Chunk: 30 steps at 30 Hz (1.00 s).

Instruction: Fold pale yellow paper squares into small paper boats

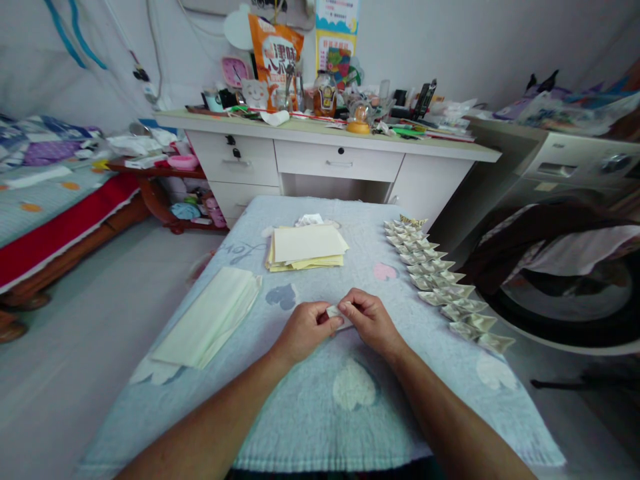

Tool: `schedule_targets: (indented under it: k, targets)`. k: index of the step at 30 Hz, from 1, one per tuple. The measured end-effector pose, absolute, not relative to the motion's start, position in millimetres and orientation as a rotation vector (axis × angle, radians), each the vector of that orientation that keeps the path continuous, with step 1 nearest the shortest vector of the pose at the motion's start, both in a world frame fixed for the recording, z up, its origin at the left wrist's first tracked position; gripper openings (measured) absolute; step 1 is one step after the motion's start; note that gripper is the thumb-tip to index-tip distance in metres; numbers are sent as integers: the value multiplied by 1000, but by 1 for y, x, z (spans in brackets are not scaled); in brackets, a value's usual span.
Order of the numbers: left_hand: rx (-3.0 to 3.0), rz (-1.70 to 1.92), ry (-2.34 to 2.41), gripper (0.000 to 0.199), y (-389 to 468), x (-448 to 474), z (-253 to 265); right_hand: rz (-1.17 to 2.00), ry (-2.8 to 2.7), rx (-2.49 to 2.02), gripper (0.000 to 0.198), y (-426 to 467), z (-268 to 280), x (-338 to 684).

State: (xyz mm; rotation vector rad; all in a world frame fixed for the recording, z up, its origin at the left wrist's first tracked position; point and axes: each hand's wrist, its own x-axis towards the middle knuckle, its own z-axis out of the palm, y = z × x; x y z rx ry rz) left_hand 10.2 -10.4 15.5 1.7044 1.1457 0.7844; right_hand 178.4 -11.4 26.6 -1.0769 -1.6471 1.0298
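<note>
Near the middle of the cloth-covered table, my left hand point(311, 328) and my right hand point(373, 321) pinch a small folded piece of pale paper point(346, 324) between them. Thumbs lie on top of it, and the fingers cover much of it. Beyond my hands lies a stack of cream and yellow paper sheets point(307, 245). On the left rests a pile of long pale paper sheets point(207, 317). Several folded paper boats point(433, 267) stand in rows along the table's right edge.
A blue heart-patterned cloth point(280, 427) covers the table. Behind it stands a white desk point(340, 160) crowded with jars, a clock and an orange snack bag point(277, 57). To the right is a washing machine point(555, 280) with clothes at its door; a bed point(65, 207) is at left.
</note>
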Motion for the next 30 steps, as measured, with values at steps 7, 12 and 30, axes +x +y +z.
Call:
schedule_targets:
  k: [7,12,30]
  targets:
    - [1575,907,1082,27,-8,7,19,1228,-1557,-1058,29,-11,24,180]
    - [1444,983,1091,27,-7,6,19,1323,-1555,-1057,34,-11,22,184]
    - [1527,996,1144,16,-2,7,2,1030,-1774,-1099,24,-14,19,182]
